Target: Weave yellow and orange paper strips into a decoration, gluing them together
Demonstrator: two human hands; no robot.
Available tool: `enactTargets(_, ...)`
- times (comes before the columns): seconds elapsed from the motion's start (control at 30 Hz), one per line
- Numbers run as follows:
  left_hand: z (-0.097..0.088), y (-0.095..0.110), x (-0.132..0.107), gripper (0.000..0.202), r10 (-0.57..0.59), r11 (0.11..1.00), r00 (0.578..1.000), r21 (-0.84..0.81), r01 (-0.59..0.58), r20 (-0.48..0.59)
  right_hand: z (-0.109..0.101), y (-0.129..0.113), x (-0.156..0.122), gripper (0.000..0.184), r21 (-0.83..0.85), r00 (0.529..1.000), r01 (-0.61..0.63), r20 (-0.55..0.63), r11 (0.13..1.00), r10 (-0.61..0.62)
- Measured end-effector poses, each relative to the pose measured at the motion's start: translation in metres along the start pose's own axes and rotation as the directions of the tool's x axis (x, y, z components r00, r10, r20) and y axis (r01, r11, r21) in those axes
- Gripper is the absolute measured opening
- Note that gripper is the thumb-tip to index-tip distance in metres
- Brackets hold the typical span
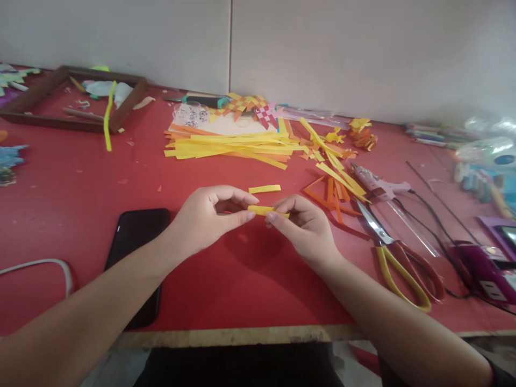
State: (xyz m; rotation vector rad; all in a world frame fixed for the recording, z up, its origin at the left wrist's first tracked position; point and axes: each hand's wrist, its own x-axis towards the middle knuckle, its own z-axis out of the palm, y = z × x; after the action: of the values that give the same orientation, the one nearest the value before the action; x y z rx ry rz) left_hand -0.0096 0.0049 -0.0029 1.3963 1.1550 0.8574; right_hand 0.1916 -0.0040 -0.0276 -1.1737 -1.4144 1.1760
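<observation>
Over the red table [72, 183], my left hand [209, 215] and my right hand [304, 226] pinch the two ends of a short yellow paper strip [262, 210] between thumb and fingers. Both hands are closed on it, just above the table's middle. A second short yellow strip [264, 188] lies flat just behind the held one. Further back is a pile of long yellow and orange paper strips [229, 145].
A black phone [137, 252] lies under my left forearm. Scissors with yellow and red handles [399, 258] and a pink glue gun [379, 185] lie to the right, with cables and a purple power strip [487, 269]. A wooden frame [72, 99] sits back left. Woven paper pieces [250, 110] rest near the wall.
</observation>
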Motion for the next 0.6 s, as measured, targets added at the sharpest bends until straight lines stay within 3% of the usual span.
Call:
enactTargets(0.43, -0.0004, 0.0031, 0.0002, 0.016, -0.002, 0.998, 0.999, 0.06, 0.004, -0.035, 0.001, -0.0021, -0.0022, 0.024, -0.015, 1.0, -0.001, -0.007, 1.0, 0.001)
enactTargets(0.6, -0.0005, 0.0015, 0.0012, 0.015, 0.014, 1.0, 0.998, 0.012, -0.013, -0.063, 0.0016, -0.0035, -0.0013, 0.026, 0.02, 0.999, 0.011, -0.034, 1.0, -0.011)
